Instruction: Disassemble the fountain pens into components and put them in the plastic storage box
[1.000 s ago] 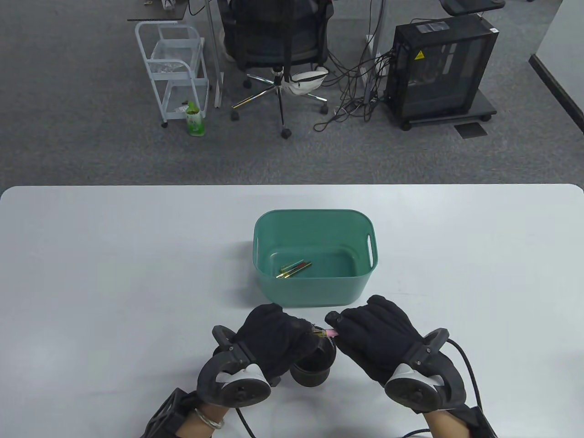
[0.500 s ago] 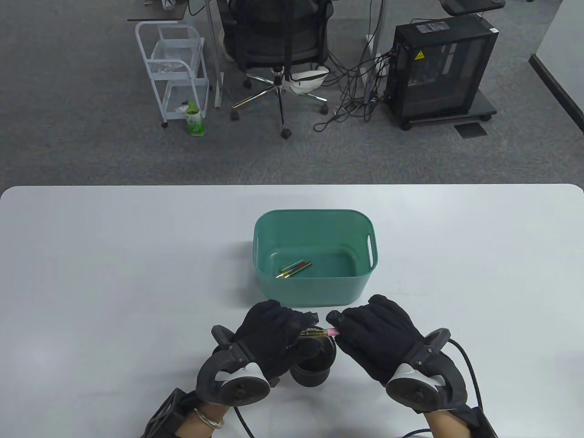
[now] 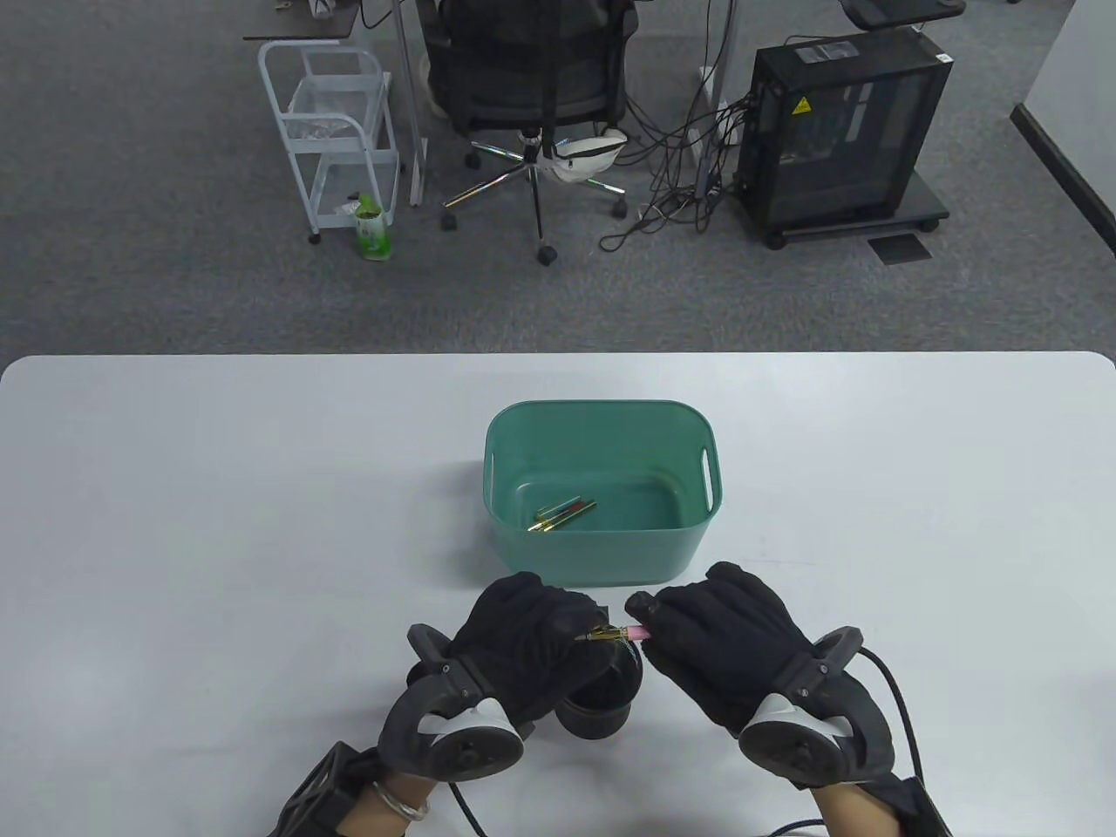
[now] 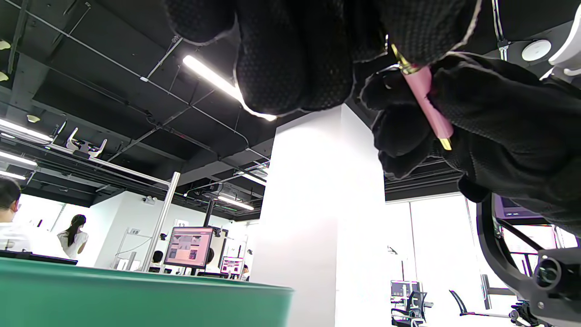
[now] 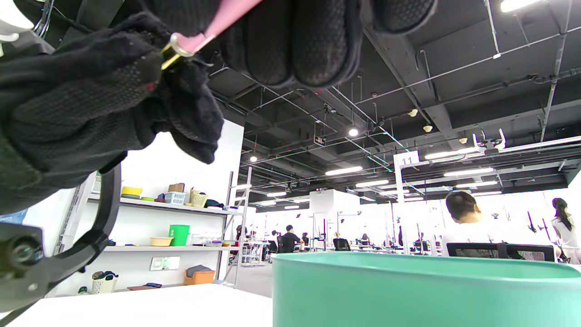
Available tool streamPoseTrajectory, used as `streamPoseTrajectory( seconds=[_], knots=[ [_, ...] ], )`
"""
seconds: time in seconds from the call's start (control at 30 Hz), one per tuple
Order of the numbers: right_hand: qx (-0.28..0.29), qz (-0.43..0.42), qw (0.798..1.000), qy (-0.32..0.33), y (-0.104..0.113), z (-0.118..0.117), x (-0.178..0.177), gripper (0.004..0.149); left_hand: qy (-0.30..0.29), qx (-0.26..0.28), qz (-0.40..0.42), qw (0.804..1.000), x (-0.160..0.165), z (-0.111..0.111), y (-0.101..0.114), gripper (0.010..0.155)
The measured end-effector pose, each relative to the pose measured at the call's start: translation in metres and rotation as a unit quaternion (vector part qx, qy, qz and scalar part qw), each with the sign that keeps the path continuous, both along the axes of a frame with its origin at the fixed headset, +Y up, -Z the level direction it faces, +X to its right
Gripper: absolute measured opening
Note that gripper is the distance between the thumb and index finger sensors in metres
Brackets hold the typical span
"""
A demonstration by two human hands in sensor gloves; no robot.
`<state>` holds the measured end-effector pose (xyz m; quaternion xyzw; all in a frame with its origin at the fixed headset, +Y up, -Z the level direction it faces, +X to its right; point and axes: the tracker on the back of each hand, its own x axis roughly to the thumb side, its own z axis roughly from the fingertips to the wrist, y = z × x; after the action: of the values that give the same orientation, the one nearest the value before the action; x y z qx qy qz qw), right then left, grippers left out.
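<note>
Pink pen [image 3: 621,634], mostly hidden, is pinched by left hand [image 3: 523,641] and right hand [image 3: 724,636].

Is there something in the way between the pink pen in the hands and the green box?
Nothing visible blocks it. Both the left hand and right hand hold the pink pen just in front of the open green box; only its near wall must be cleared.

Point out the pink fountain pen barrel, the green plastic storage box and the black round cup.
Pink fountain pen barrel [image 4: 429,106], left wrist view, mid-barrel.
Green plastic storage box [image 3: 602,407], table view, far rim.
Black round cup [image 3: 602,717], table view, outer wall.
</note>
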<state>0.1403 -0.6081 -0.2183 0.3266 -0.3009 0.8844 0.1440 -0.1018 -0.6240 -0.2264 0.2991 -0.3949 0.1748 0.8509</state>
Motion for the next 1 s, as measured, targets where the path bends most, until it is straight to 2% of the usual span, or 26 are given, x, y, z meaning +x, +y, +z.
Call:
streamPoseTrajectory(
  seconds=[0.33,1.0],
  knots=[
    [-0.001,0.001,1.0,0.002,-0.0004,0.0,-0.0008,0.045,-0.008,-0.007,0.001,1.0,-0.0004,-0.0009,-0.0001,0.044],
    [-0.003,0.003,1.0,0.007,-0.0017,0.0007,-0.0031,0.045,-0.019,-0.013,0.021,0.999,-0.0039,-0.0041,0.0006,0.054]
  ],
)
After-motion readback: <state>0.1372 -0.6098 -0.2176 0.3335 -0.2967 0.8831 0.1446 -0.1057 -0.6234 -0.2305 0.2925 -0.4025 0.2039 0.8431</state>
